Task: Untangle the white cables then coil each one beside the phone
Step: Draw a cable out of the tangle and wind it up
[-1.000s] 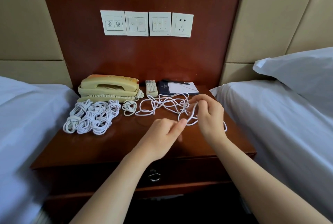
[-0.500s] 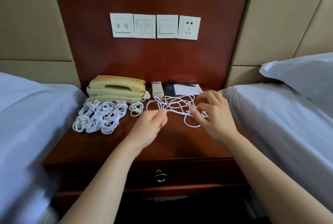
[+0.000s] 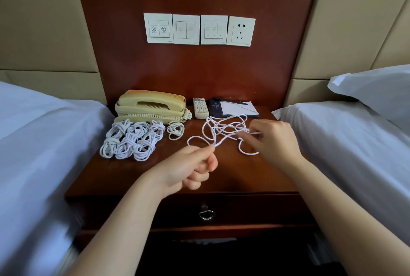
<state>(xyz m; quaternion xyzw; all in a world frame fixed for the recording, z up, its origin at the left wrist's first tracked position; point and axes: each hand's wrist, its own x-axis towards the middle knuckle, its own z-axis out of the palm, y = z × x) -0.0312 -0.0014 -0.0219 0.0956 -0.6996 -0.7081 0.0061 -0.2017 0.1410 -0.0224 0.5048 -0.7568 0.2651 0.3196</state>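
A cream phone (image 3: 150,106) stands at the back left of the wooden nightstand (image 3: 155,176). In front of it lie several coiled white cables (image 3: 131,140), and one small coil (image 3: 175,129) lies apart to their right. A loose tangled white cable (image 3: 224,129) spreads over the right half of the top. My left hand (image 3: 188,167) pinches one strand of it at the near left of the tangle. My right hand (image 3: 273,140) pinches another strand at the tangle's right side, fingers curled over it.
A remote control (image 3: 200,108) and a dark folder with a notepad and pen (image 3: 233,109) lie at the back. Beds with white sheets flank the nightstand, a pillow (image 3: 377,89) on the right one. Wall switches and a socket (image 3: 240,31) sit above. A drawer handle (image 3: 206,213) faces me.
My left hand has moved left and nearer to me, drawing a strand out of the tangle. My right hand has shifted slightly right and holds the other side.
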